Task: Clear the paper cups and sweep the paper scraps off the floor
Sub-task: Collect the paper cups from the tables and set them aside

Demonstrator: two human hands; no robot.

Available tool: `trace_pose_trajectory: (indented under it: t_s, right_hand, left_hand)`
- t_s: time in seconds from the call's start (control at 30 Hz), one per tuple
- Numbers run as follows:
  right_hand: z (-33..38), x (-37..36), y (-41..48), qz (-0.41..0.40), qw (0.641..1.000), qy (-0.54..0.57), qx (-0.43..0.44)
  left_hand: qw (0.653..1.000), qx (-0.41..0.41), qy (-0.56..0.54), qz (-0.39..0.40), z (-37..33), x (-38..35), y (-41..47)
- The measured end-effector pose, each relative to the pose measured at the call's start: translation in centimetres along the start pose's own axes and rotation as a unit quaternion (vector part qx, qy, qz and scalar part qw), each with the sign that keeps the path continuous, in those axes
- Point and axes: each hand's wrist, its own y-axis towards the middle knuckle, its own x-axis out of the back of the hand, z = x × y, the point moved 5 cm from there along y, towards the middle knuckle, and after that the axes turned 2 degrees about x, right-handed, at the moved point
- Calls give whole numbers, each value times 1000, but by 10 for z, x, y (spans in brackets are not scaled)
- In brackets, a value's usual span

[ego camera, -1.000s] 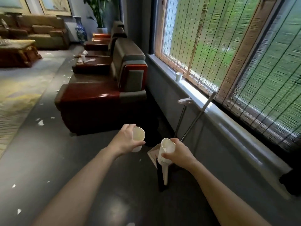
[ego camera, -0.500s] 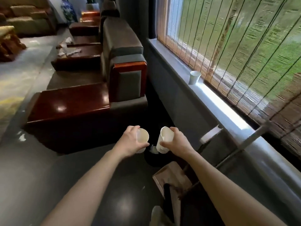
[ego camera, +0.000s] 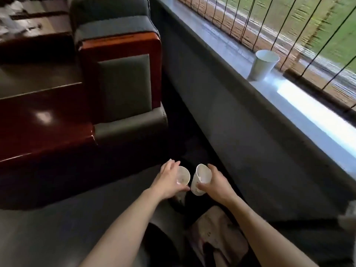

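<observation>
**A:** Well, what is the biggest thing out past the fingers?

**B:** The armchair [ego camera: 123, 83], up and to the left of the fingers of the left hand [ego camera: 169, 180]. It has grey padding and a glossy red-brown wooden arm, and its base corner is near those fingers without touching them.

**A:** And on the other side?

**B:** The grey windowsill [ego camera: 227, 47] runs above and to the right of the fingers of the right hand [ego camera: 217, 185], well apart from them. A bamboo blind [ego camera: 279, 22] hangs along its far edge (blurred, so the slats smear together).

**A:** Anything nearer the wrists?

**B:** A brownish dustpan [ego camera: 217, 226] lies on the dark floor [ego camera: 57, 228] on the wrist side of the right fingers, partly under the forearm. Directly beneath both sets of fingers sits a dark round container [ego camera: 196, 204], too dim to tell more.

**A:** Now the cups.

**B:** There are three.
- The white paper cup [ego camera: 263, 64] stands upright on the sill, far up and right of the right fingertips, just beside the blind.
- The left hand holds the left cup [ego camera: 183, 177], thumb below and fingers curved over its wall, mouth facing the camera.
- The right hand grips the right cup [ego camera: 201, 177], thumb across its side and fingers wrapped behind, mouth tilted up.

**A:** Do the two held cups touch?

**B:** Their rims sit just beside each other, between the two thumbs. I cannot tell whether they meet.
</observation>
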Motion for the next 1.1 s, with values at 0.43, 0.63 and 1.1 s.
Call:
trace_pose_trajectory:
  t_s: [0.43, 0.63, 1.1]
  right_hand:
    - [41, 23, 27, 16, 999, -39, -32]
    - [178, 60, -72, 53, 991, -67, 100]
    - [484, -99, -267, 190, 863, -205, 421]
  left_hand:
    - [1000, -16, 11, 19, 13, 71, 22]
    - [997, 18, -11, -75, -17, 183, -100]
    - [911, 219, -52, -345, 154, 372, -428]
